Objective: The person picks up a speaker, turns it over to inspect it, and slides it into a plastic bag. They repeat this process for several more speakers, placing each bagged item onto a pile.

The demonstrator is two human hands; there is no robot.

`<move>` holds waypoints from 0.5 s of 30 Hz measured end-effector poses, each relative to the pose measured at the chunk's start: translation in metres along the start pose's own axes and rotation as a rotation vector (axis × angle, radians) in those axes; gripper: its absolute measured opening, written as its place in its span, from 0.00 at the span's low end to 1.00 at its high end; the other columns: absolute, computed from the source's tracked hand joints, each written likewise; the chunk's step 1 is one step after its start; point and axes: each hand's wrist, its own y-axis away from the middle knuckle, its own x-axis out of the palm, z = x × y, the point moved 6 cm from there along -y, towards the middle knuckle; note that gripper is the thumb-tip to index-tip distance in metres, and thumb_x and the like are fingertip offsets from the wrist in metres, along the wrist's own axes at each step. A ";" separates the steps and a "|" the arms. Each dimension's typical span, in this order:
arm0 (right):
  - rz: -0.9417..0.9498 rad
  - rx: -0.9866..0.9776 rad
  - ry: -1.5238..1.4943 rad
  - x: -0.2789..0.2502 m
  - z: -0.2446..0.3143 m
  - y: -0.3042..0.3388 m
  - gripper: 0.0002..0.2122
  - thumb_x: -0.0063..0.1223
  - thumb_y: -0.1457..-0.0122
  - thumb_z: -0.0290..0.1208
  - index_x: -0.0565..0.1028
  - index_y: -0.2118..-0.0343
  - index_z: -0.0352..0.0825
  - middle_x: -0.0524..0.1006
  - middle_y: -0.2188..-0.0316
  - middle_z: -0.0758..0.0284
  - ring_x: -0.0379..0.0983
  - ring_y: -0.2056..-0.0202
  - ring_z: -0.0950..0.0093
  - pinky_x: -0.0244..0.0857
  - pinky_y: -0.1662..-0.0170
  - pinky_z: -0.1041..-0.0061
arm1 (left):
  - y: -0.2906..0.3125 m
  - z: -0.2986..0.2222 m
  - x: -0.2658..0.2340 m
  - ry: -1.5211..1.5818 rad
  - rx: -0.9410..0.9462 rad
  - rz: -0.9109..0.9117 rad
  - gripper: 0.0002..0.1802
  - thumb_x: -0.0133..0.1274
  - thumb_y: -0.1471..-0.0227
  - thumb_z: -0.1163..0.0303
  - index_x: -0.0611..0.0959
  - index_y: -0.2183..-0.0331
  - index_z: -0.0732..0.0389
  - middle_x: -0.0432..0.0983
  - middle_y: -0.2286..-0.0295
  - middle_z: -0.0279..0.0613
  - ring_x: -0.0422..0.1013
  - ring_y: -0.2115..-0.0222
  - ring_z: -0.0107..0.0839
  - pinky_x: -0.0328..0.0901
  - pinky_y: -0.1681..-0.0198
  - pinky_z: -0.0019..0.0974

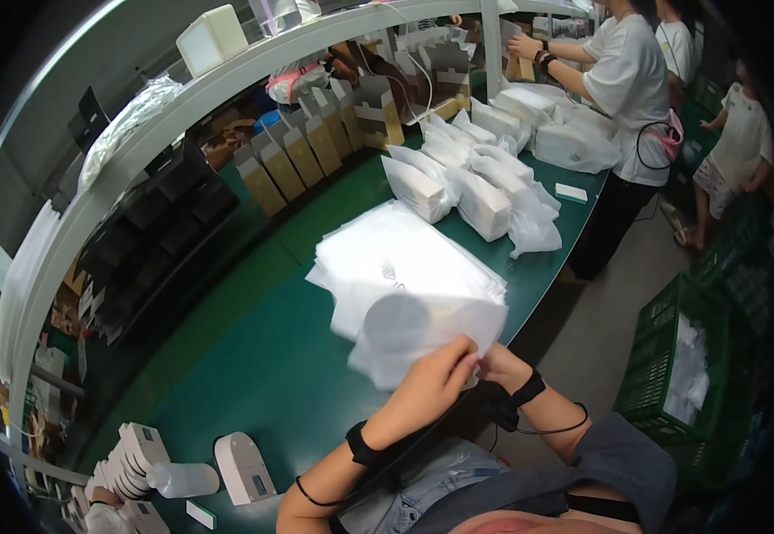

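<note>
A translucent white plastic bag (458, 316) is pinched at its near right edge by my left hand (445, 372). My right hand (499, 366) grips the same edge, its fingers partly hidden behind the left ones. Through the film shows a grey round shape (396, 322); whether it lies inside the bag cannot be made out. Just beyond, a fanned stack of flat white bags (391, 245) lies on the green table (218, 374), the held bag overlapping its near side. Both wrists wear black bands.
Several bagged white packages (485, 200) stand beyond the stack. Open cardboard boxes (294, 160) line the shelf side. White devices (245, 467) and a white bottle (182, 479) are at the near left. Green crates (672, 356) stand right; a co-worker (627, 80) works at the far end.
</note>
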 end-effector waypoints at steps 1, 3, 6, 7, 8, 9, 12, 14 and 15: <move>0.003 -0.007 0.000 0.002 -0.005 -0.003 0.12 0.47 0.43 0.34 0.72 0.60 0.34 0.71 0.75 0.72 0.68 0.72 0.81 0.63 0.68 0.82 | 0.000 0.001 -0.005 0.130 -0.049 -0.033 0.06 0.43 0.45 0.70 0.70 0.67 0.64 0.68 0.80 0.43 0.69 0.78 0.33 0.62 0.74 0.32; 0.165 -0.020 0.147 0.016 -0.018 -0.014 0.11 0.47 0.43 0.37 0.72 0.64 0.33 0.71 0.76 0.72 0.68 0.73 0.81 0.65 0.66 0.79 | 0.002 -0.003 -0.024 0.307 -0.054 -0.162 0.06 0.44 0.44 0.70 0.71 0.67 0.63 0.67 0.81 0.39 0.68 0.78 0.27 0.62 0.75 0.29; 0.308 -0.074 0.413 0.079 0.025 -0.001 0.11 0.47 0.43 0.37 0.72 0.72 0.33 0.73 0.74 0.70 0.71 0.69 0.76 0.64 0.62 0.77 | 0.022 -0.006 -0.081 0.511 -0.011 -0.482 0.05 0.44 0.44 0.67 0.71 0.68 0.58 0.67 0.79 0.31 0.65 0.80 0.18 0.62 0.75 0.22; 0.307 -0.083 0.412 0.092 0.043 0.007 0.11 0.47 0.43 0.37 0.72 0.72 0.33 0.73 0.74 0.70 0.71 0.69 0.76 0.64 0.62 0.77 | 0.032 -0.012 -0.096 0.558 -0.011 -0.538 0.05 0.44 0.44 0.67 0.71 0.68 0.58 0.67 0.80 0.30 0.64 0.81 0.17 0.61 0.76 0.20; 0.434 -0.169 0.694 0.112 0.061 0.018 0.08 0.49 0.44 0.33 0.72 0.72 0.32 0.73 0.71 0.68 0.71 0.66 0.73 0.64 0.60 0.75 | 0.044 -0.018 -0.110 0.604 -0.010 -0.602 0.05 0.44 0.44 0.68 0.71 0.68 0.58 0.66 0.80 0.28 0.64 0.81 0.16 0.60 0.76 0.19; 0.557 -0.256 0.976 0.129 0.075 0.027 0.06 0.50 0.46 0.30 0.72 0.71 0.32 0.73 0.68 0.66 0.70 0.63 0.71 0.63 0.58 0.74 | 0.054 -0.023 -0.124 0.622 0.013 -0.646 0.04 0.44 0.44 0.68 0.71 0.68 0.57 0.66 0.80 0.28 0.64 0.81 0.16 0.60 0.77 0.18; 0.597 -0.736 1.415 0.157 0.100 0.032 0.05 0.53 0.50 0.26 0.73 0.71 0.32 0.73 0.63 0.63 0.70 0.60 0.67 0.60 0.53 0.70 | 0.082 -0.044 -0.151 0.684 0.086 -0.708 0.04 0.44 0.44 0.69 0.71 0.67 0.58 0.67 0.81 0.29 0.64 0.81 0.16 0.60 0.78 0.19; 0.434 -1.285 1.441 0.184 0.122 0.052 0.07 0.56 0.55 0.25 0.74 0.71 0.34 0.73 0.62 0.62 0.69 0.58 0.67 0.56 0.49 0.67 | 0.097 -0.055 -0.163 0.787 0.166 -0.733 0.05 0.44 0.44 0.69 0.70 0.67 0.60 0.68 0.81 0.32 0.65 0.82 0.18 0.61 0.77 0.21; 0.374 -1.436 1.341 0.196 0.133 0.068 0.08 0.57 0.57 0.24 0.74 0.71 0.35 0.73 0.61 0.63 0.69 0.57 0.67 0.55 0.48 0.65 | 0.099 -0.064 -0.160 0.784 0.167 -0.731 0.05 0.44 0.44 0.69 0.70 0.67 0.60 0.68 0.81 0.32 0.65 0.82 0.18 0.61 0.77 0.21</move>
